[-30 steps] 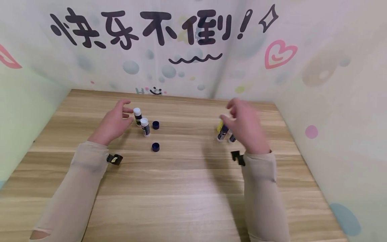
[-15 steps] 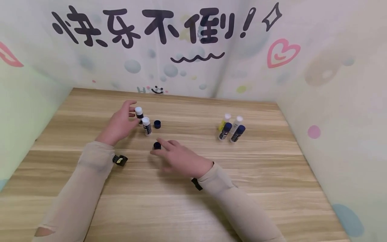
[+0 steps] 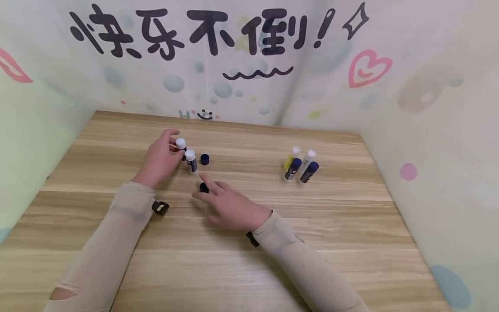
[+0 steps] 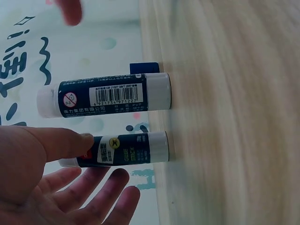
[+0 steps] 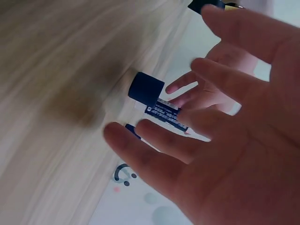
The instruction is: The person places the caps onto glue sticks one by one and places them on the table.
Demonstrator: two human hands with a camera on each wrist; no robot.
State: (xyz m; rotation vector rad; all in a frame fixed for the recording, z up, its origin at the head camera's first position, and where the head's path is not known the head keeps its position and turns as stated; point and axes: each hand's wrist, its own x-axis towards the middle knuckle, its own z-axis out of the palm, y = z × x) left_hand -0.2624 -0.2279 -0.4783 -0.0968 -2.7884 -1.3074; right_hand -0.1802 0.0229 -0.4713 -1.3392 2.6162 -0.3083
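Two uncapped glue sticks stand upright on the left side of the table. My left hand (image 3: 157,160) is around the farther glue stick (image 3: 180,143); in the left wrist view the thumb lies across its label and the other fingers spread loosely behind it. Just right of it stands the nearer glue stick (image 3: 191,164), untouched. My right hand (image 3: 235,209) hovers with spread fingers beside a navy cap (image 3: 203,187). In the right wrist view a gap shows between those fingers and the cap (image 5: 146,88). A second navy cap (image 3: 205,159) sits right of the glue sticks.
Several capped glue sticks stand grouped at the right, two with navy caps, such as this one (image 3: 309,173), and two with pale tops, one of them yellow-bodied (image 3: 290,160). A printed cloth wall (image 3: 249,99) encloses the wooden table (image 3: 195,268) at the back and sides.
My right hand has come from the right-hand group of glue sticks leftward to the nearer navy cap. My left hand has moved slightly right, closer around the farther glue stick.
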